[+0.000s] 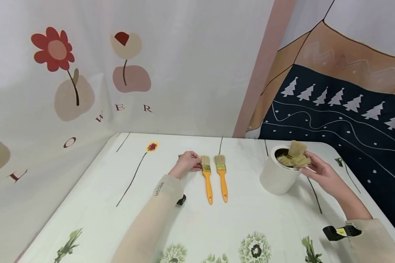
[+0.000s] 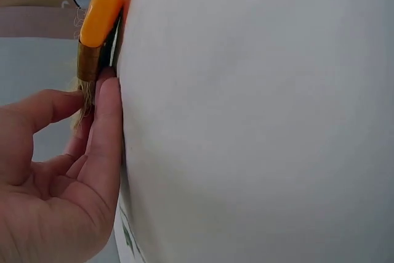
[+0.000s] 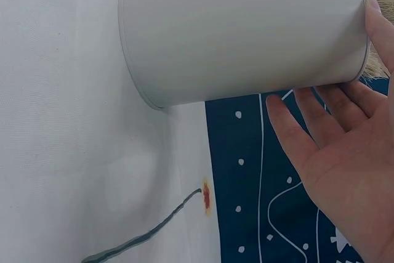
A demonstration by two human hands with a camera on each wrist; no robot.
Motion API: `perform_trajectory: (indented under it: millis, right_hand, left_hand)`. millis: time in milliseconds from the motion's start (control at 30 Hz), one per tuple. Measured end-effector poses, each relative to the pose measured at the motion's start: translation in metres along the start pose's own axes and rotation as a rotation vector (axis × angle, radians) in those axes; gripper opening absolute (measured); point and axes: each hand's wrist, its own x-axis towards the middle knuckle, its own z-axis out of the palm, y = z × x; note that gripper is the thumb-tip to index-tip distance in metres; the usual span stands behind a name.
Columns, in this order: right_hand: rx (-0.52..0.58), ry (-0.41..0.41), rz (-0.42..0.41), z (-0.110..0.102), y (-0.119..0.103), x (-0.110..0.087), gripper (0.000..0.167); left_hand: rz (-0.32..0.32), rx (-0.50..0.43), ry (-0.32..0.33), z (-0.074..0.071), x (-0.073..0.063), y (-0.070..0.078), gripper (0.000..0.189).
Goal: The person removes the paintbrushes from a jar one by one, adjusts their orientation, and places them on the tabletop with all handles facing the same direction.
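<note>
Two paintbrushes with yellow-orange handles lie side by side, bristles away from me. At the left paintbrush [image 1: 206, 179], my left hand [image 1: 188, 161] pinches the bristles, with the thumb on one side and fingers on the other in the left wrist view. The other paintbrush [image 1: 222, 179] lies just to its right. A white can [image 1: 278, 179] stands further right, pale brush bristles [image 1: 296, 155] sticking up from its mouth; their handles are hidden inside. My right hand [image 1: 324, 173] rests against the can's right side, thumb at the rim, fingers loosely spread in the right wrist view.
A white cloth [image 1: 243, 226] printed with flowers and stems covers the table. Behind it hangs a pale curtain [image 1: 191, 73] with flower prints, meeting a navy and brown patterned cloth [image 1: 316, 120] at the right. Black straps [image 1: 340, 232] sit at the wrists.
</note>
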Motion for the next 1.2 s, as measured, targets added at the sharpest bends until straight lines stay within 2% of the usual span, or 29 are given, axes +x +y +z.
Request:
perform_trajectory:
  millis: [267, 400, 533, 700, 867, 1033, 1200]
  right_hand:
    - [-0.058, -0.01, 0.068, -0.002, 0.001, 0.0, 0.067]
    - [-0.079, -0.02, 0.114, -0.004, 0.0, -0.001, 0.069]
    - [-0.077, -0.021, 0.121, -0.004, 0.0, -0.001, 0.069]
    - [-0.057, -0.015, 0.086, -0.001, 0.0, -0.001, 0.068]
    - [-0.07, -0.013, 0.095, -0.001, 0.0, -0.001, 0.068]
    - [-0.087, -0.02, 0.131, -0.001, 0.0, -0.001, 0.07]
    - [-0.091, -0.021, 0.128, 0.0, -0.002, -0.001, 0.07]
  left_hand:
    - [-0.016, -0.034, -0.045, -0.004, -0.001, 0.001, 0.029]
    - [-0.007, 0.028, -0.055, -0.004, 0.0, 0.002, 0.033]
    - [0.017, 0.087, -0.053, -0.003, 0.0, 0.001, 0.037]
    - [0.025, 0.088, -0.018, -0.002, -0.004, 0.0, 0.033]
    - [0.044, 0.127, 0.034, 0.002, -0.007, 0.001, 0.031]
    - [0.073, 0.215, 0.087, 0.005, -0.01, 0.004, 0.03]
    - [0.088, 0.339, 0.124, 0.006, -0.012, 0.009, 0.028]
